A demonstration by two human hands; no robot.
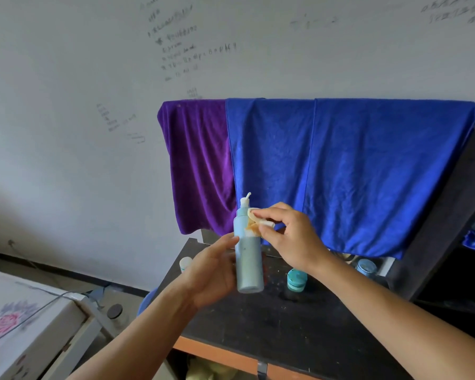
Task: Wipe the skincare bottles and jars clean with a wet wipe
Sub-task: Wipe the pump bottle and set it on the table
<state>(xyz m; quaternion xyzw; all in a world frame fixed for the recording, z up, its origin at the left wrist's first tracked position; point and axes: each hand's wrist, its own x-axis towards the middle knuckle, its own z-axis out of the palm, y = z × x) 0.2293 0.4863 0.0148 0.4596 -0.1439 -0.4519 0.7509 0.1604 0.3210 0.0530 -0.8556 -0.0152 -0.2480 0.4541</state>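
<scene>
- Left hand [214, 270] grips the tall pale-blue plastic pump bottle [248, 267] low on its body, upright above the black tabletop [258, 325]; probably to steady it for wiping.
- Right hand [291, 239] pinches the folded white wet wipe [255, 218] against the bottle's shoulder.
- Orange-brown stain on the wipe at the contact point.

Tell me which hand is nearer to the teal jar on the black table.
Right. The right hand, pinching the wipe, hovers just above the teal jar; the left hand, gripping the bottle, is farther off to the jar's left.
</scene>
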